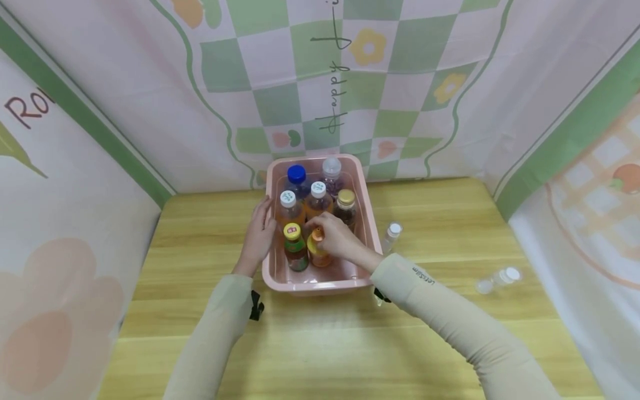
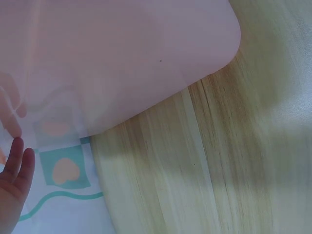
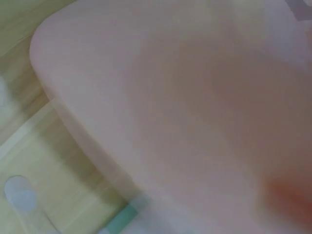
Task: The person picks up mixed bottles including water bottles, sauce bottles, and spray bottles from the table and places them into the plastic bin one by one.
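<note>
Seen from the head camera: a pink plastic bin [image 1: 371, 222] at centre frame on a pale wooden table [image 1: 200, 344], packed with upright drink bottles.

Right hand [image 1: 336, 238] reaching into the bin's near half, fingers curled around the neck and top of an orange-capped bottle of orange drink [image 1: 318, 250]. Grip looks closed on the bottle, though the fingers hide much of the cap.

Left hand [image 1: 260, 233] laid against the bin's left wall at the rim, fingers fairly straight, steadying rather than clasping; fingertips visible at lower left of the left wrist view.

Likely handling of the orange bottle: full, so moderately heavy; smooth plastic, somewhat slippery, firm enough not to crush. Best hold probably at the neck just under the cap, or around the waist once clear of its neighbours.

Crowding it: a yellow-capped bottle of dark drink [image 1: 295, 248] touching on its left; behind, two white-capped bottles [image 1: 289, 206], a gold-lidded dark bottle [image 1: 345, 206], a blue-capped bottle [image 1: 296, 176] and a clear-capped one [image 1: 331, 169] at the back. Little room for sideways movement.

Outside the bin, right of it: a clear bottle with white cap [image 1: 391, 235] standing just beside the wall, another clear bottle [image 1: 498, 279] lying further right. Checked cloth backdrop [image 1: 410, 83] behind. Right wrist view blurred, mostly pink bin wall.
</note>
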`<state>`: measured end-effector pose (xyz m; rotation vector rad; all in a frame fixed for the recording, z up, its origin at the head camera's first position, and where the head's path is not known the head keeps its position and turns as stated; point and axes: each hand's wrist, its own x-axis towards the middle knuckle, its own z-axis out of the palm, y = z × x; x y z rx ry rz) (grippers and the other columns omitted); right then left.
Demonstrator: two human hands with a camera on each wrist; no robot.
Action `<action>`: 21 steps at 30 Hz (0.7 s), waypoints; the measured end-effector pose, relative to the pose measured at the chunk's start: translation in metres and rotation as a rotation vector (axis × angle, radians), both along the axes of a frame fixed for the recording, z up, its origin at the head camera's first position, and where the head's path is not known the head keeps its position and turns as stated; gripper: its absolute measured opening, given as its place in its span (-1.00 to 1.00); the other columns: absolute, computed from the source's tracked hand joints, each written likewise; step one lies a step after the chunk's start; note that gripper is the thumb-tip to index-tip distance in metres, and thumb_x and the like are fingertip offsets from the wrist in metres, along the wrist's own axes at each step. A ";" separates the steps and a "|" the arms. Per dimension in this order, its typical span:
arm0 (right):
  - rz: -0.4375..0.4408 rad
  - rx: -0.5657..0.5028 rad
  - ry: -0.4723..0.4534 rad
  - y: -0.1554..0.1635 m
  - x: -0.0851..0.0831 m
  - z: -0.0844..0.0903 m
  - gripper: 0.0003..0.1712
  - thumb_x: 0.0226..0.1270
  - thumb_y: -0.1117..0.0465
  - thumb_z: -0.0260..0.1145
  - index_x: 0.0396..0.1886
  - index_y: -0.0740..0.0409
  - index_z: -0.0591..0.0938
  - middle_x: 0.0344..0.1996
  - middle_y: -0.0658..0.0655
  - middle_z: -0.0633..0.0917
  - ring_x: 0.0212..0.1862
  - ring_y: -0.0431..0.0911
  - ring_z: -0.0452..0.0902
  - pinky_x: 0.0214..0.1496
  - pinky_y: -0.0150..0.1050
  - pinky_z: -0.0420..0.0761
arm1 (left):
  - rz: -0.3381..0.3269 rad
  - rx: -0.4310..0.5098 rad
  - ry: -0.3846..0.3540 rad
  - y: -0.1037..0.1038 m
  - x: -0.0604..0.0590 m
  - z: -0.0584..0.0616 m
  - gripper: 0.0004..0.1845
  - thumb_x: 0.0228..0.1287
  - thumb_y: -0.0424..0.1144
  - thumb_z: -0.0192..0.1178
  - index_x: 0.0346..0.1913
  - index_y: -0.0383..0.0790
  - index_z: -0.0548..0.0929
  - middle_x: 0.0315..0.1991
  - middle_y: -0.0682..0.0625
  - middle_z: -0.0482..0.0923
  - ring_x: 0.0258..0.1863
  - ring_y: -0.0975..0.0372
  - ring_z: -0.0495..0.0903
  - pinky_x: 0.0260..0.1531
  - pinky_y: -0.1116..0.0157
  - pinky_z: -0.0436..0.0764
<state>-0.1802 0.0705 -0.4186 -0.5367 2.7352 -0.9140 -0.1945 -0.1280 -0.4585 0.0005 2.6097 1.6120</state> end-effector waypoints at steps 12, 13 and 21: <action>-0.034 -0.004 0.020 0.001 0.000 -0.009 -0.50 -0.08 0.52 0.33 -0.04 0.18 0.65 -0.08 0.25 0.60 0.01 0.10 0.53 0.17 -0.03 0.57 | -0.003 -0.004 0.019 0.000 0.000 0.000 -0.40 0.43 -0.15 -0.20 0.50 -0.03 0.06 0.56 0.08 -0.11 0.54 0.08 -0.06 0.51 -0.03 0.07; -0.036 -0.002 0.022 0.001 0.000 -0.009 -0.51 -0.07 0.51 0.33 -0.04 0.18 0.65 -0.08 0.26 0.60 0.00 0.10 0.53 0.17 -0.03 0.58 | -0.002 -0.007 0.019 0.000 0.000 0.001 -0.41 0.43 -0.15 -0.20 0.50 -0.03 0.07 0.56 0.08 -0.11 0.54 0.08 -0.06 0.51 -0.03 0.07; -0.043 -0.001 0.008 0.003 0.000 -0.008 -0.48 0.04 0.47 0.32 0.08 0.20 0.58 -0.01 0.27 0.58 0.04 0.09 0.53 0.19 -0.04 0.59 | -0.003 -0.030 0.015 -0.001 -0.001 -0.001 -0.42 0.45 -0.12 -0.21 0.49 -0.03 0.09 0.56 0.11 -0.12 0.54 0.07 -0.05 0.49 -0.06 0.10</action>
